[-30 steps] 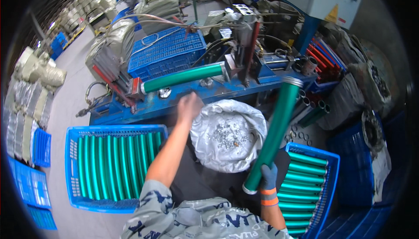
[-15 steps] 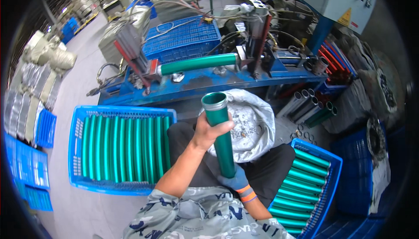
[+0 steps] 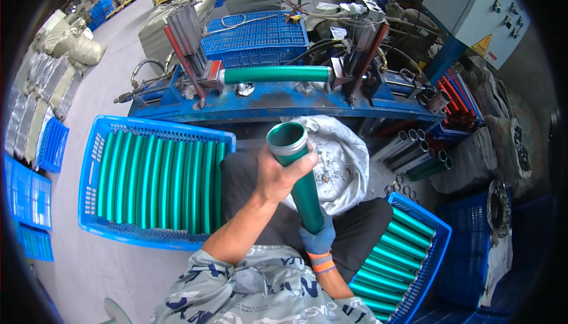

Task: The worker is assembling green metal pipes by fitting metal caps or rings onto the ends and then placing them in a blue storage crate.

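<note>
A green metal tube [image 3: 307, 197] stands tilted between my two hands, its open silver-rimmed end facing up toward me. My bare left hand [image 3: 279, 173] wraps round the tube near that upper end, thumb across the front. Round its lower end closes my right hand [image 3: 318, 236], in a blue glove with an orange cuff. Just beyond the tube, a white sack [image 3: 349, 173] holds small shiny metal bits. Another green tube [image 3: 278, 75] lies level in the blue machine [image 3: 260, 106], clamped between two end blocks.
A blue crate [image 3: 157, 240] of green tubes sits at my left, and a second crate [image 3: 441, 247] of tubes at my right. Bare and green tubes [image 3: 408, 146] lean beneath the machine's right end, near loose metal rings [image 3: 405, 189]. A grey control box [image 3: 473, 13] stands far right.
The view has shifted slightly, so the machine and crates sit differently in the picture. Both hands keep their hold, and the tube's upper end leans a little more to the left.
</note>
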The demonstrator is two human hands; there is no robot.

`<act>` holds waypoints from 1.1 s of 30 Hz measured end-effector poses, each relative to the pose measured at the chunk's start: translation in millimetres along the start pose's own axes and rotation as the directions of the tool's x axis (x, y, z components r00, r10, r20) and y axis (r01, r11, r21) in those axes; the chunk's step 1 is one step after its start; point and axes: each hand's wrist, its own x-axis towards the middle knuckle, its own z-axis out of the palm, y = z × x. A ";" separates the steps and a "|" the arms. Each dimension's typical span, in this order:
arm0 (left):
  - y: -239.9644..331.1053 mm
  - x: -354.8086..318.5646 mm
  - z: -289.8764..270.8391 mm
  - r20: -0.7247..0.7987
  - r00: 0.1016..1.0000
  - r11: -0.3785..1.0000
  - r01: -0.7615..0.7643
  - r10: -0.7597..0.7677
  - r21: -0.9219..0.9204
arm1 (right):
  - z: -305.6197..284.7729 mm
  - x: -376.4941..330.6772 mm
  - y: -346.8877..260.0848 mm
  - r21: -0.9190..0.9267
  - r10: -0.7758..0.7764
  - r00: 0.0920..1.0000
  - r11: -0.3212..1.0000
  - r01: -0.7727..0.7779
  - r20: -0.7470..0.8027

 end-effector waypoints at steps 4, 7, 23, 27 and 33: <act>6.2 -2.9 -5.1 -0.007 0.999 0.999 0.041 -0.041 -0.003 | -6.3 6.0 -3.0 -0.067 -0.078 0.997 0.995 0.076 -0.027; 10.0 -7.2 -5.9 0.038 0.999 1.000 0.000 0.000 0.007 | -4.9 9.0 -5.9 -0.121 -0.102 0.995 0.988 0.098 -0.024; 24.0 -10.8 46.8 0.637 0.730 0.286 -0.683 0.246 0.672 | -118.6 147.7 -172.1 0.652 0.145 0.918 0.664 -0.366 0.368; 17.8 -11.7 46.2 0.663 0.740 0.259 -0.667 0.115 0.699 | -105.3 147.9 -144.2 0.636 0.223 0.905 0.651 -0.415 0.363; 25.2 -16.8 45.8 0.590 0.806 0.344 -0.564 0.033 0.751 | -84.1 146.0 -110.5 0.759 0.221 0.880 0.446 -0.475 0.421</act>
